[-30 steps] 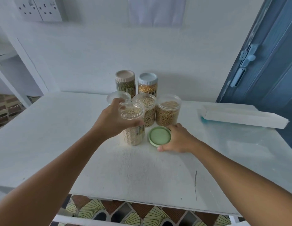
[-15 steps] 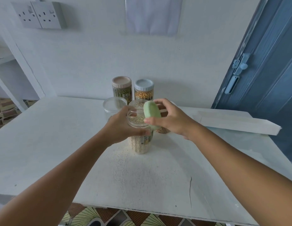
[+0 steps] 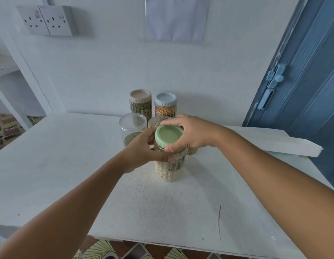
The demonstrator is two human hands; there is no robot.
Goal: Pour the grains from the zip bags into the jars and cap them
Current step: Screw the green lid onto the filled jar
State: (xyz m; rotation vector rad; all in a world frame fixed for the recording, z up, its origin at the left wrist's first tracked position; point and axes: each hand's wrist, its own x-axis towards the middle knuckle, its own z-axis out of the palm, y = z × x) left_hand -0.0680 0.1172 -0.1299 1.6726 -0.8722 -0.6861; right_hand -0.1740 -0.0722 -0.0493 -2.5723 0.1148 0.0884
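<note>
A clear jar of pale grains (image 3: 169, 169) stands on the white table (image 3: 69, 165). My left hand (image 3: 142, 150) grips its upper part from the left. A green lid (image 3: 169, 136) sits on the jar's mouth, and my right hand (image 3: 192, 134) grips that lid from the right, thumb on its near rim. Behind stand an uncapped jar with a few green grains (image 3: 131, 130), an uncapped jar of pale grains (image 3: 156, 121) and another jar (image 3: 191, 150) mostly hidden by my right hand. No zip bag is in view.
At the back stand two capped jars: a pink-lidded one of green grains (image 3: 140, 103) and a blue-lidded one of yellow grains (image 3: 165, 105). A long white box (image 3: 274, 143) lies on the right. A blue door (image 3: 302, 90) is right of the table.
My right hand lifted the green lid off the table, carried it over the jar and set it on the mouth. My left hand kept holding the jar.
</note>
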